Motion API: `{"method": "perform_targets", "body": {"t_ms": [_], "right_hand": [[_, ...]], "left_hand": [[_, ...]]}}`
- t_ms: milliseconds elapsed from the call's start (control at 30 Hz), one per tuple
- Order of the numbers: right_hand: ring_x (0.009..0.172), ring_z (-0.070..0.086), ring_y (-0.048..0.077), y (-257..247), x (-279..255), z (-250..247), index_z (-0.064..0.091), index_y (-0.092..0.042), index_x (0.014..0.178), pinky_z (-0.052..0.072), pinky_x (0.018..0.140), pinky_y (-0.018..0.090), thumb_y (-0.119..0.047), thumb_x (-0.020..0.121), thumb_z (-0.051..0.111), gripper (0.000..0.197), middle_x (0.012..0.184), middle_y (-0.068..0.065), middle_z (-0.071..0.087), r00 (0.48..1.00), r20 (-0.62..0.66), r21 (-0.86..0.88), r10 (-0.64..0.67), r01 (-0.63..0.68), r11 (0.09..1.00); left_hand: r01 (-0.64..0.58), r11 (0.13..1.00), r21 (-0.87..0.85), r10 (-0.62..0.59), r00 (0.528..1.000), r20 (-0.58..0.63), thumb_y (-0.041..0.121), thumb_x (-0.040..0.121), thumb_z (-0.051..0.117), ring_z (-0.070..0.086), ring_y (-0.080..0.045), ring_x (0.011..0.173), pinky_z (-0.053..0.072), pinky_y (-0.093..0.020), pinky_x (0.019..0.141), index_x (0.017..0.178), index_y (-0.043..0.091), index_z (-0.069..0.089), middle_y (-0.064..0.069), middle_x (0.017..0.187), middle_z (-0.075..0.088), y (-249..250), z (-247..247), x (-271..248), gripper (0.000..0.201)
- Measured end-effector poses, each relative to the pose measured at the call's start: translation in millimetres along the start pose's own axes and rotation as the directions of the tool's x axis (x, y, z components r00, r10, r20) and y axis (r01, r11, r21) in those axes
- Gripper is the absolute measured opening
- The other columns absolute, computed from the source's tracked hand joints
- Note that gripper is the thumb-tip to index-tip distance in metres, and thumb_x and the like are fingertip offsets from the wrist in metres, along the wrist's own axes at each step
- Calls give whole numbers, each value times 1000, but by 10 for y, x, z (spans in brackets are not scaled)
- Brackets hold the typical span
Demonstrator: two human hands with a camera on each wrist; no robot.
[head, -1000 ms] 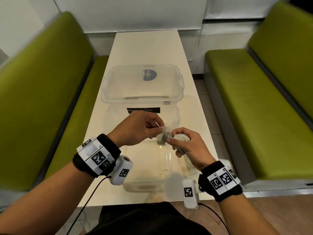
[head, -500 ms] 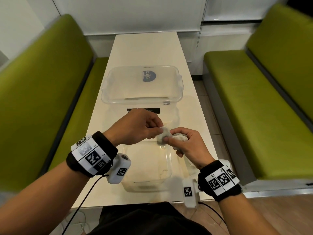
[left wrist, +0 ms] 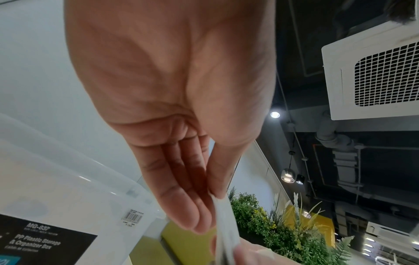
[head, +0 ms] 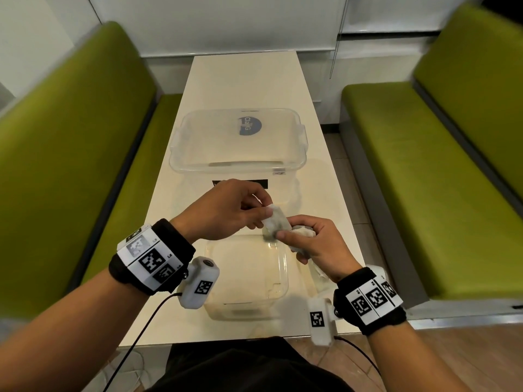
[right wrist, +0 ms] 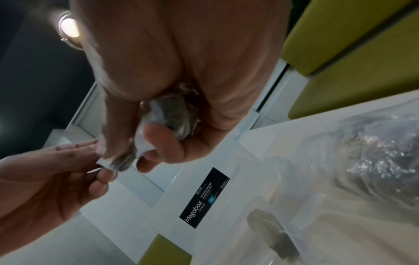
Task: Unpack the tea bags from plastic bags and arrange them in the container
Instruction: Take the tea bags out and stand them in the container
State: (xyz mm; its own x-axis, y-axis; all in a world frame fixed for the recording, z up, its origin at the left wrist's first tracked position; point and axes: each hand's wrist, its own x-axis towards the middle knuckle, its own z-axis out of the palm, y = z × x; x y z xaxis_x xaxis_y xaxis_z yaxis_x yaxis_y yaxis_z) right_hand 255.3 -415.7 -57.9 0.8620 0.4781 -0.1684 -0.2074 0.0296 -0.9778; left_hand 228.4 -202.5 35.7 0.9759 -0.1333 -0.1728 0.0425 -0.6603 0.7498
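Observation:
My left hand (head: pixel 266 213) pinches the top edge of a white tea bag (head: pixel 276 223) between thumb and fingers; in the left wrist view the tea bag (left wrist: pixel 225 226) shows edge-on under my left hand (left wrist: pixel 211 193). My right hand (head: pixel 283 236) pinches the same tea bag's lower end and grips a bunch of tea bags (head: pixel 304 232) in its palm. The right wrist view shows the bunch (right wrist: pixel 172 114) in the curled fingers and the shared tea bag (right wrist: pixel 118 161) between both hands. Both hands hover over the far right corner of a small clear container (head: pixel 246 304).
A large clear storage box (head: pixel 198 162) with a black label stands farther along the white table (head: pixel 243 80). A crumpled clear plastic bag (right wrist: pixel 374 143) lies right of the small container. Green benches (head: pixel 70 165) flank the table.
Both hands stay nearly in place above the small container. The tea bag between them shows a little more as the left hand draws it out.

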Motion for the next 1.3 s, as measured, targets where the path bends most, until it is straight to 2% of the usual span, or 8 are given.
{"method": "perform_targets", "body": {"t_ms": [167, 400, 500, 567, 667, 967, 1167, 1300], "right_hand": [[60, 51, 13, 66, 28, -25, 79, -7, 97, 40, 45, 26, -8, 82, 83, 15, 78, 7, 66, 1000, -24, -50, -11, 10, 999], [58, 51, 11, 217, 50, -163, 79, -20, 103, 44, 47, 28, -18, 85, 83, 19, 80, 1, 67, 992, -104, -136, 75, -89, 987], [54, 50, 12, 270, 44, -235, 78, -14, 101, 45, 47, 27, -15, 86, 81, 15, 76, 5, 62, 982, -156, -115, 103, -122, 986], [50, 47, 11, 290, 35, -265, 77, -9, 102, 44, 46, 25, -13, 87, 81, 16, 74, 7, 58, 975, -182, -74, 131, -146, 986], [50, 47, 12, 321, 36, -297, 76, -8, 101, 44, 46, 25, -13, 86, 82, 17, 73, 9, 57, 966, -205, -46, 159, -172, 984], [56, 47, 16, 303, 31, -325, 75, -6, 100, 43, 48, 27, -12, 87, 81, 16, 71, 12, 55, 964, -210, -2, 166, -171, 985], [61, 47, 20, 305, 30, -334, 75, -7, 99, 42, 47, 26, -14, 87, 81, 15, 76, 15, 57, 961, -215, -2, 174, -178, 984], [61, 47, 22, 317, 28, -340, 76, -9, 97, 43, 47, 26, -16, 86, 82, 14, 71, 12, 57, 957, -222, -27, 187, -198, 980]], "left_hand": [[9, 999, 36, -8, 1000, -22, 33, 91, 74, 73, -7, 70, 62, -30, 77, 100, 22, 73, 6, 78, 77, -28, -4, 22, 14], [28, 973, 229, -9, 996, -85, 29, 94, 71, 67, -2, 64, 54, -21, 63, 96, 25, 73, 14, 69, 70, -210, 28, 138, 5], [33, 917, 397, -30, 999, -13, 26, 97, 66, 63, -1, 67, 47, -21, 63, 100, 25, 73, 14, 77, 70, -394, 116, 236, 8], [36, 873, 486, -65, 997, 44, 23, 97, 64, 58, -1, 66, 49, -25, 69, 103, 23, 72, 9, 85, 71, -525, 220, 315, 10], [33, 821, 570, -98, 992, 84, 24, 96, 65, 59, -14, 76, 51, -30, 76, 101, 23, 69, 2, 98, 72, -657, 402, 430, 6], [39, 815, 578, -103, 992, 79, 27, 95, 65, 62, -26, 99, 45, -30, 75, 100, 26, 71, -3, 104, 69, -854, 817, 743, 8], [60, 817, 574, -113, 992, 57, 19, 93, 64, 64, -28, 93, 50, -34, 76, 94, 22, 69, -6, 102, 70, -932, 911, 866, 7], [69, 803, 592, -102, 995, 23, 22, 94, 66, 64, -29, 92, 50, -35, 76, 96, 21, 68, -6, 100, 70, -1002, 941, 898, 3]]}}
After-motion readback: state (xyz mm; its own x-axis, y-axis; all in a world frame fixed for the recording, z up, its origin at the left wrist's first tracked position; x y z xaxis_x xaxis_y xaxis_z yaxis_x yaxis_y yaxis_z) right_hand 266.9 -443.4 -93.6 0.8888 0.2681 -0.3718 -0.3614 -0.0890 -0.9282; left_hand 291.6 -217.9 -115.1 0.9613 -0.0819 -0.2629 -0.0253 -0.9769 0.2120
